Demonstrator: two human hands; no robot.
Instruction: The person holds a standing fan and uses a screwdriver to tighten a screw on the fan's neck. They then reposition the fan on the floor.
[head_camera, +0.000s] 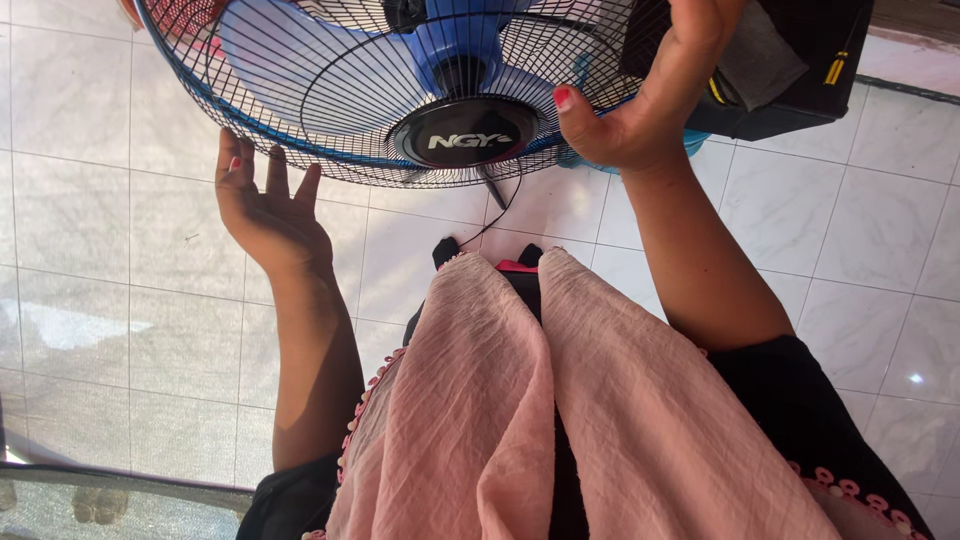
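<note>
A fan with a black wire guard (330, 100) and blue blades (270, 45) fills the top of the view, with a black round centre cap (465, 135). My left hand (265, 205) has its fingers spread and touches the lower left rim of the guard. My right hand (640, 95) grips the guard's right side, thumb pressed near the centre cap and fingers over the rim.
White tiled floor (120, 250) lies below. A black box (800, 60) holding a yellow-handled tool (835, 68) stands at the top right. A thin black cord (500, 210) hangs from the fan. My pink scarf (520, 400) drapes down in front.
</note>
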